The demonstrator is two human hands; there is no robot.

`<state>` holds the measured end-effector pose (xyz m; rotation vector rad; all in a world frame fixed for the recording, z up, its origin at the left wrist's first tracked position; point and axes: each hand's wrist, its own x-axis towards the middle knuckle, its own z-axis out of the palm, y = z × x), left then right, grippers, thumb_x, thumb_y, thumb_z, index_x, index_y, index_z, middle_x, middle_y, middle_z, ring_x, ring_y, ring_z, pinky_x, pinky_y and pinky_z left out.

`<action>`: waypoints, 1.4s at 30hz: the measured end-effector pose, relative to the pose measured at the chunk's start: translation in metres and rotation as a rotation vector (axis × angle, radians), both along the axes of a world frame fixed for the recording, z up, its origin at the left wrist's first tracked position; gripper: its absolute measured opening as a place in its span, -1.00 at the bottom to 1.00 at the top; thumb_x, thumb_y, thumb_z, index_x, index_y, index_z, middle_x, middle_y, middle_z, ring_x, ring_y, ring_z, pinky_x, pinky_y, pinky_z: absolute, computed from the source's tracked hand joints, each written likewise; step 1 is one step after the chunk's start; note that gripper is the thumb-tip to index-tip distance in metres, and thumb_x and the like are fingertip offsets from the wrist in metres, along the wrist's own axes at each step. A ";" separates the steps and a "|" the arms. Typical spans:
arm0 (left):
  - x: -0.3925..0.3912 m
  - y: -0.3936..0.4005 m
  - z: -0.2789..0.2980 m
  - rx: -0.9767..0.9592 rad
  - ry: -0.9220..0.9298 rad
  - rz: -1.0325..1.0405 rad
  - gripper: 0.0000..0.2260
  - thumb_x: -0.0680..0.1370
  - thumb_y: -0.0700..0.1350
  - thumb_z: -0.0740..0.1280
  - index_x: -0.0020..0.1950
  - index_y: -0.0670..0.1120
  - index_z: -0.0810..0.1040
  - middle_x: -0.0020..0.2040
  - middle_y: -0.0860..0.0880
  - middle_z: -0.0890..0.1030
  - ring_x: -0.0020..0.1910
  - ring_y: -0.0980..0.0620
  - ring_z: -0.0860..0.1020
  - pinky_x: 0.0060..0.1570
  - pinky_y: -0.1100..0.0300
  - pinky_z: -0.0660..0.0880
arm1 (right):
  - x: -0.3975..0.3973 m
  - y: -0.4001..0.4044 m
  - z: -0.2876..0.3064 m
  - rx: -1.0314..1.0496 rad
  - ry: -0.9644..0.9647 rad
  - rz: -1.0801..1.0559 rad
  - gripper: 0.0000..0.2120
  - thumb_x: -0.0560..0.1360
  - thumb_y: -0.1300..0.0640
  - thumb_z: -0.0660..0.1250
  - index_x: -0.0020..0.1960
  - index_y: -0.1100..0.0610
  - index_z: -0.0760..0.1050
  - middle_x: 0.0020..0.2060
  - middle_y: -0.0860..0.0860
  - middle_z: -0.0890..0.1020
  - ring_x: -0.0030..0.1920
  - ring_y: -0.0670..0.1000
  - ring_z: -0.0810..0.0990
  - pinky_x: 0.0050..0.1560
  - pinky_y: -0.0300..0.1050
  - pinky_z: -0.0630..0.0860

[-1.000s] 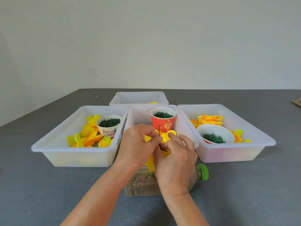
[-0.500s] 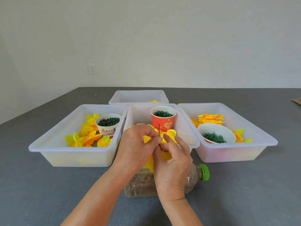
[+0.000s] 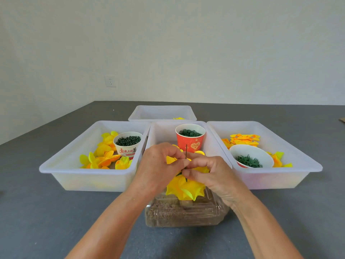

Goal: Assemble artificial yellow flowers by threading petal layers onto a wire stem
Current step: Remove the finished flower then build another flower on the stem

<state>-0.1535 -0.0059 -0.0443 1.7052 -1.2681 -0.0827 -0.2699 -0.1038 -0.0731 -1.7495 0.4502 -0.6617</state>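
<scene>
— Grey desk [image 3: 56, 221], white trays [image 3: 89, 176], plain wall behind. Where was the wire stem [image 3: 186, 149]?

— Upright between both grips: left hand [image 3: 158, 165] and right hand [image 3: 211, 172] pinched on stem and yellow petal layer [image 3: 184, 187].

— Risk?

— Probably torn petal or bent wire, if pushed off-centre.

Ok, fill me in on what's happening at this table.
A person is building a yellow flower on a thin wire stem. The left hand and right hand both pinch petals around the wire, whose tip pokes up above the fingers. A clear bottle lies under the flower. Trays behind hold loose petals and cups of green parts.
</scene>
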 end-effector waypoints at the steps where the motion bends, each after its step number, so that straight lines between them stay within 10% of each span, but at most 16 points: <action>1: 0.000 0.001 -0.001 -0.004 0.014 -0.005 -0.77 0.40 -0.12 0.46 -0.36 0.16 0.52 -0.26 0.16 0.57 -0.20 0.24 0.52 -0.15 0.36 0.39 | 0.000 0.001 -0.002 -0.003 -0.020 -0.001 -0.79 0.20 -0.04 0.50 -0.17 -0.05 0.70 0.19 -0.11 0.57 0.26 -0.11 0.48 0.28 0.06 0.44; 9: 0.001 0.000 -0.001 -0.009 0.028 -0.015 -0.80 0.40 -0.14 0.46 -0.34 0.11 0.55 -0.26 0.13 0.57 -0.16 0.13 0.54 -0.07 0.18 0.45 | 0.002 -0.002 -0.010 -0.131 -0.036 -0.002 -0.78 0.19 -0.21 0.44 -0.21 -0.18 0.66 0.17 -0.19 0.58 0.38 -0.07 0.34 0.37 0.24 0.24; 19: 0.002 -0.001 -0.006 -0.037 0.054 -0.028 -0.85 0.41 -0.14 0.45 -0.33 0.05 0.58 -0.26 0.11 0.58 -0.17 0.12 0.54 -0.10 0.20 0.45 | 0.004 -0.004 -0.021 -0.149 -0.050 -0.062 -0.88 0.23 -0.12 0.41 -0.23 -0.20 0.64 -0.07 -0.49 0.57 0.32 -0.38 0.24 0.29 -0.17 0.14; 42: 0.001 -0.004 -0.006 -0.028 -0.013 0.004 -0.76 0.41 -0.15 0.46 -0.38 0.12 0.53 -0.35 0.17 0.55 -0.27 0.27 0.49 -0.25 0.43 0.36 | 0.005 0.014 -0.011 -0.234 0.010 -0.289 -0.86 0.32 0.02 0.51 -0.35 -0.18 0.61 0.23 -0.02 0.55 0.36 -0.18 0.32 0.36 -0.01 0.22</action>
